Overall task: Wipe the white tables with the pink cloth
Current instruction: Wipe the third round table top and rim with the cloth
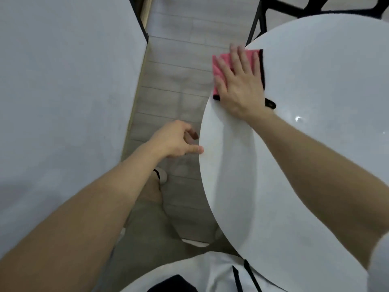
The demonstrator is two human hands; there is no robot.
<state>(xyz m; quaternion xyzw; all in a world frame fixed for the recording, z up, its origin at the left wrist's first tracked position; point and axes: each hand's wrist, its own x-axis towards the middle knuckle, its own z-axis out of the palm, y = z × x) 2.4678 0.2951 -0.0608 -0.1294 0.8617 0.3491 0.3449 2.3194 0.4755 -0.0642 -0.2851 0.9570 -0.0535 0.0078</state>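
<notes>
A round white table [315, 144] fills the right side of the head view. A pink cloth with black edging [219, 68] lies at its far left rim, partly hanging past the edge. My right hand [240, 81] lies flat on the cloth with fingers straight and spread, pressing it onto the tabletop. My left hand [179, 140] hangs beside the table's left edge with loosely curled fingers, holding nothing; its thumb tip sits right at the rim. A second white table [63, 91] with a straight edge takes up the left side.
A narrow aisle of grey plank floor [179, 70] runs between the two tables. A black chair frame [273, 13] stands behind the round table at the top right. My leg and a white shoe [162, 175] are below my left hand.
</notes>
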